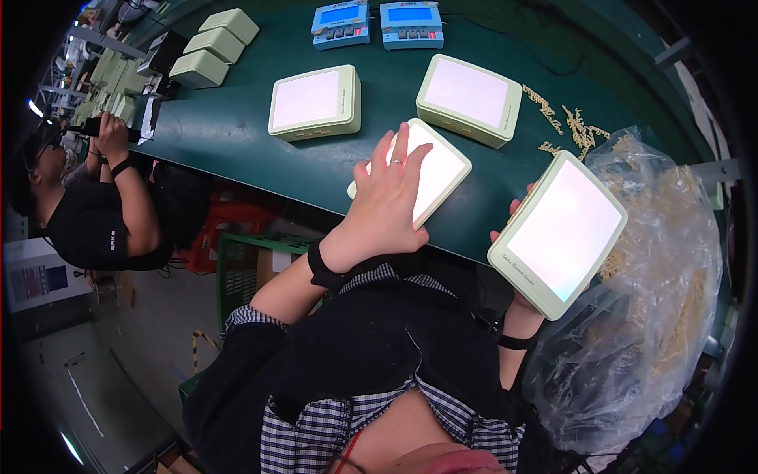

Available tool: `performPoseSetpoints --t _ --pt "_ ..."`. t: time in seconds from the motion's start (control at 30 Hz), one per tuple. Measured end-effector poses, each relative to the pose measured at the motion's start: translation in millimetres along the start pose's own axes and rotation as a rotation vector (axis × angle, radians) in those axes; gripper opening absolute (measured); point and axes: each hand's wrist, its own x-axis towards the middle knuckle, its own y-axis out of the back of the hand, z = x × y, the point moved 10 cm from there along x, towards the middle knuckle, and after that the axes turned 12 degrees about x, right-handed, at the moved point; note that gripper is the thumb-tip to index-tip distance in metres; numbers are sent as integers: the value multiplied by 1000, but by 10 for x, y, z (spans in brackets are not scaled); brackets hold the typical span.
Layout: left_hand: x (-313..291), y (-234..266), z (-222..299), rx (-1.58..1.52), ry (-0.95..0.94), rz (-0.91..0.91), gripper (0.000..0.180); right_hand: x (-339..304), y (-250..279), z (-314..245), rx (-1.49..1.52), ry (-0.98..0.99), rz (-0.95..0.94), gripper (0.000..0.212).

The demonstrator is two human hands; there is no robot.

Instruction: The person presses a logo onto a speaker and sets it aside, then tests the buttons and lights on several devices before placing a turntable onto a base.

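My right hand [515, 209] is closed around a pale green boxy speaker [562, 229] with a bright white screen, held tilted up above the table's near edge. Most of its fingers are hidden behind the speaker. A second speaker [442, 175] with a lit white face lies under my left hand [380, 193]. The left fingers reach over its face to the far edge, and the thumb is at its near edge. Farther back stand two more such speakers, one at the left [314, 101] and one at the right [467, 96], both facing up.
Two blue instruments [341, 24] stand at the table's back. Several pale green housings [213, 47] line the left end. Tan cable pieces [580, 130] lie beside a large clear plastic bag [632, 316] on the right. A green crate [241, 272] is below the table; another person [95, 201] works at left.
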Motion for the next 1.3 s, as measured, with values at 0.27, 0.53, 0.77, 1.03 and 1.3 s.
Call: performPoseSetpoints --t 0.27,0.53,0.77,1.03,1.3 --pt "20 1 8 30 8 2 104 -344 801 -412 -88 248 280 98" --pt "48 -25 -34 5 120 123 104 -357 637 -438 -273 245 315 84" --pt "164 110 -71 -27 156 11 99 -334 465 -297 -439 85 199 70" --pt "199 -220 -290 -906 185 -201 82 24 -7 135 -905 -184 221 67" --pt "149 -142 -77 -932 94 -82 76 199 -3 219 -911 -226 248 57"
